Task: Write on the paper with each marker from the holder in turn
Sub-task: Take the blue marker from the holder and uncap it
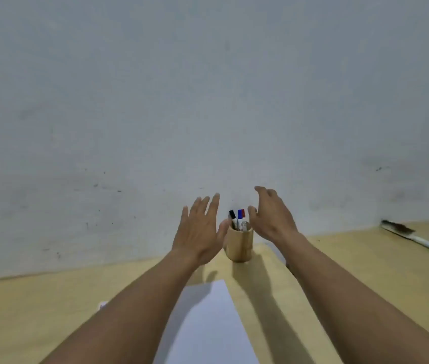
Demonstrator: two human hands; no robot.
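A round wooden holder [239, 245] stands near the back of the table, close to the wall. Three markers stick up from it: a black-capped one [232, 214], a blue-capped one [239, 214] and a red-capped one [243, 213]. A white sheet of paper [208, 327] lies in front of the holder, partly under my left forearm. My left hand [199, 232] is raised just left of the holder, fingers spread, holding nothing. My right hand [272, 215] hovers just right of the markers, fingers apart and empty.
The light wooden table [360, 261] runs along a pale grey wall [208, 101]. A white-handled brush [415, 239] lies at the far right, near the wall. A small pale object [102, 305] sits left of my left forearm.
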